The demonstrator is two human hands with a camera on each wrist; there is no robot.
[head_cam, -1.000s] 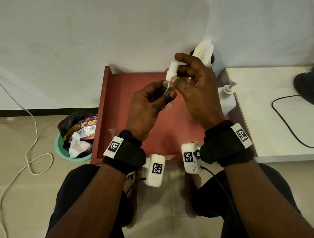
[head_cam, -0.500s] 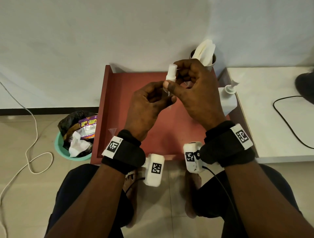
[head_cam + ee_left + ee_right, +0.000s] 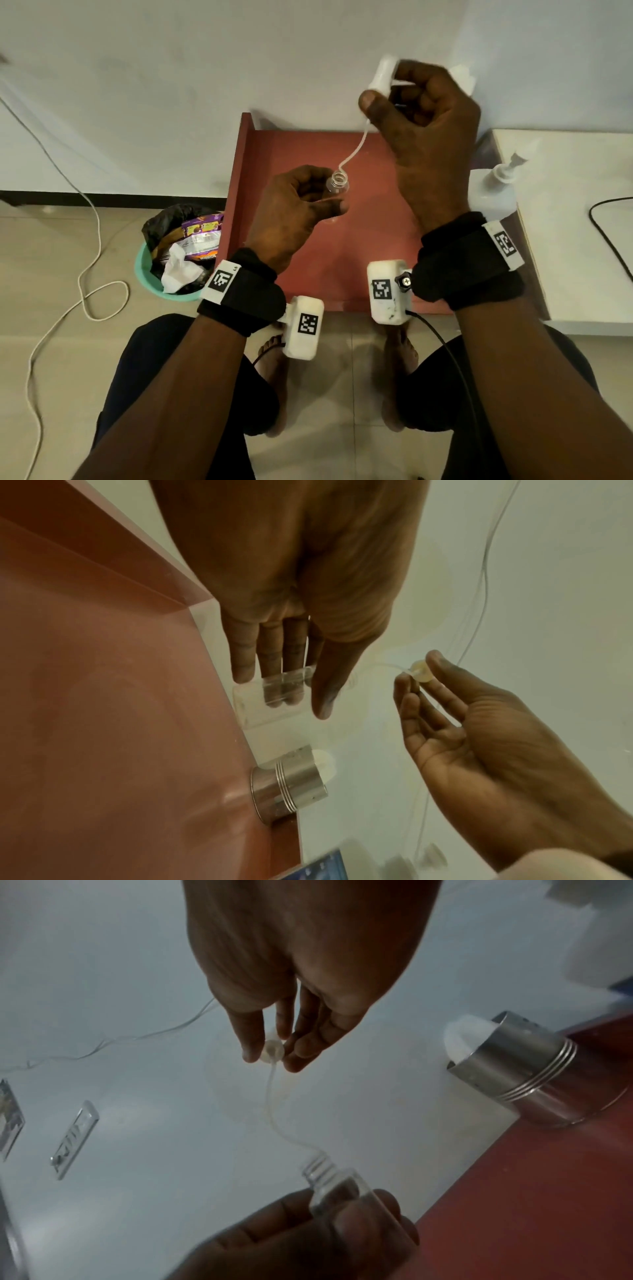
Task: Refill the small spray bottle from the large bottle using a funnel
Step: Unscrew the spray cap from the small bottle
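My left hand [image 3: 301, 205] grips the small clear spray bottle [image 3: 337, 186] [image 3: 270, 693] [image 3: 337, 1191] above the red table [image 3: 359, 260]; its neck is uncovered. Higher up, my right hand [image 3: 421, 120] pinches the white spray head [image 3: 383, 77] [image 3: 420, 672] [image 3: 273, 1049], lifted off the bottle. Its thin curled dip tube [image 3: 354, 150] [image 3: 274, 1110] hangs down, the tip still at the bottle's mouth. The large white pump bottle [image 3: 493, 192] stands at the table's right edge. I see no funnel in these views.
A steel cup [image 3: 287, 785] [image 3: 527, 1077] holding white tissue stands at the table's back, near the wall. A white table [image 3: 565, 212] with a black cable lies to the right. A green bin [image 3: 171, 260] with rubbish and a white cord [image 3: 85, 291] are on the floor, left.
My right hand has pulled the spray head up and away from the bottle, drawing the dip tube out. My left hand lowered the bottle slightly.
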